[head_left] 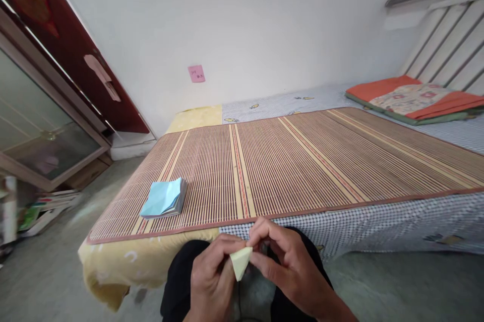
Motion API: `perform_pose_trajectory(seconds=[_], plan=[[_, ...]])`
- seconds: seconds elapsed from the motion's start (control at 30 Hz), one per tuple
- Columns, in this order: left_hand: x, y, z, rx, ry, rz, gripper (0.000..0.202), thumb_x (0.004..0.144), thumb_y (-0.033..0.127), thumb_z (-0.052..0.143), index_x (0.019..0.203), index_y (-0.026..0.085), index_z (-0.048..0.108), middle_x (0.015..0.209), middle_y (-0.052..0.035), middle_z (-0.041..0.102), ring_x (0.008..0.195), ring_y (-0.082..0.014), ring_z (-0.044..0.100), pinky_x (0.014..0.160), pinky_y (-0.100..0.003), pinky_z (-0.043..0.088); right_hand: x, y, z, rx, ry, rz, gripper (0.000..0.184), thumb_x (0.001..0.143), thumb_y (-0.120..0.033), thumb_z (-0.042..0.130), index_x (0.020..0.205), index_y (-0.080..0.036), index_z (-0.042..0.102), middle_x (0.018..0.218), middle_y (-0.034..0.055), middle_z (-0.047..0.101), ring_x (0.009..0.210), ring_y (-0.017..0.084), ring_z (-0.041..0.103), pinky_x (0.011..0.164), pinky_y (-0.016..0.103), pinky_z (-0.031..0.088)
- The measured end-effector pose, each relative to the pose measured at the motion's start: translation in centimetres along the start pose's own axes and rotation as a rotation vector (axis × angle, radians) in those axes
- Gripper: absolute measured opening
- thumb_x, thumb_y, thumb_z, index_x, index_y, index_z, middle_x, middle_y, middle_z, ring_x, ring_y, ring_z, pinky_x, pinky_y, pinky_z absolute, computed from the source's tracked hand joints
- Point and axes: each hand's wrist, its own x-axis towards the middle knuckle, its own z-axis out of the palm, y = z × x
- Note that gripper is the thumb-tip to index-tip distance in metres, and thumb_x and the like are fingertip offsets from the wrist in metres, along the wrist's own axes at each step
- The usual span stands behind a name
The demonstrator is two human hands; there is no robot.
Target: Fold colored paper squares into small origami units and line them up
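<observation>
Spanning the scene: striped mat (pixel 260 161). Left hand (pixel 212 271) and right hand (pixel 297 266) curled, near side. Blue paper stack (pixel 162 198) on mat, near left. Folded yellow paper (pixel 240 262) between hands: left pinches it, right touches its far right corner.

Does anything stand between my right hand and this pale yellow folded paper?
Nothing visible: your right hand is at the upper right corner of that pale yellow folded paper, which your left hand holds. The light blue square paper stack lies apart on the brown striped mat.
</observation>
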Motion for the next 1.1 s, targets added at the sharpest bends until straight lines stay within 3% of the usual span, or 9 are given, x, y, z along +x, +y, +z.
perform_pose_trajectory(seconds=[0.1,0.2,0.33,0.5,0.6,0.7,0.9,1.0,1.1], plan=[[-0.2,0.0,0.5,-0.105,0.029,-0.129,0.015,0.089,0.012,0.067,0.09,0.024,0.075,0.074,0.0026,0.07,0.062,-0.0129,0.066,0.057,-0.02,0.051,0.0,-0.1,0.1,0.002,0.003,0.024,0.008,0.087,-0.018,0.069,0.091,-0.021,0.063,0.085,-0.0019,0.058,0.074,0.013,0.055,0.067,0.025,0.043],[-0.4,-0.1,0.5,-0.106,0.017,-0.137,0.018,0.092,0.013,0.063,0.096,0.025,0.076,0.079,0.0005,0.073,0.067,-0.0149,0.067,0.061,-0.022,0.051,0.1,-0.2,0.5,-0.008,0.034,0.053,0.006,0.088,-0.019,0.066,0.086,-0.021,0.061,0.081,-0.0024,0.056,0.071,0.013,0.053,0.065,0.025,0.042],[-0.2,0.2,0.0,-0.046,-0.082,-0.151,0.024,0.098,0.018,0.054,0.105,0.026,0.076,0.087,-0.0025,0.075,0.074,-0.0172,0.068,0.068,-0.024,0.052,0.1,-0.1,0.5,-0.026,0.07,0.101,0.008,0.091,-0.019,0.061,0.083,-0.021,0.058,0.077,-0.0026,0.055,0.067,0.013,0.051,0.063,0.026,0.041],[0.0,0.5,-0.2,-0.088,-0.213,-0.332,0.029,0.102,0.032,0.048,0.108,0.021,0.074,0.087,-0.0042,0.074,0.074,-0.0179,0.066,0.07,-0.026,0.051,0.3,0.2,-0.7,-0.094,0.072,0.161,0.01,0.09,-0.023,0.062,0.082,-0.02,0.058,0.068,-0.005,0.048,0.061,0.012,0.043,0.057,0.025,0.036],[-0.1,0.4,0.3,-0.052,-0.175,-0.414,0.02,0.092,0.037,0.066,0.095,0.018,0.073,0.076,-0.0028,0.071,0.065,-0.0161,0.061,0.063,-0.024,0.047,0.5,0.0,-1.3,-0.097,0.038,0.198,0.01,0.091,-0.024,0.062,0.082,-0.02,0.06,0.068,-0.005,0.047,0.062,0.012,0.043,0.058,0.024,0.036],[0.1,0.5,0.9,-0.179,-0.182,-0.561,0.031,0.092,0.043,0.064,0.075,0.017,0.065,0.064,-0.003,0.068,0.055,-0.0138,0.059,0.053,-0.022,0.043,0.7,0.1,-1.3,-0.064,0.04,0.194,0.011,0.094,-0.028,0.06,0.088,-0.019,0.063,0.072,-0.0032,0.053,0.066,0.012,0.048,0.061,0.025,0.04],[0.9,1.2,1.3,-0.452,-0.261,-0.683,0.034,0.09,0.047,0.067,0.086,0.013,0.068,0.07,-0.0079,0.073,0.052,-0.0126,0.061,0.049,-0.02,0.04,0.6,0.6,-0.8,-0.053,0.086,0.186,0.022,0.096,-0.034,0.057,0.08,-0.019,0.058,0.066,-0.0034,0.051,0.061,0.012,0.049,0.058,0.025,0.039],[1.0,1.4,1.2,-0.455,-0.266,-0.692,0.037,0.09,0.05,0.066,0.086,0.014,0.069,0.07,-0.0069,0.072,0.054,-0.0129,0.06,0.049,-0.02,0.039,0.5,0.6,-0.5,0.003,0.068,0.204,0.024,0.097,-0.037,0.055,0.081,-0.02,0.054,0.06,-0.0059,0.048,0.053,0.011,0.047,0.052,0.024,0.035],[1.1,1.4,1.3,-0.398,-0.234,-0.667,0.044,0.094,0.053,0.059,0.077,0.014,0.07,0.064,-0.0042,0.067,0.054,-0.0125,0.056,0.051,-0.021,0.039,0.6,0.4,-0.3,0.08,0.046,0.212,0.024,0.1,-0.039,0.053,0.085,-0.02,0.054,0.058,-0.0061,0.05,0.053,0.012,0.05,0.054,0.025,0.039]])
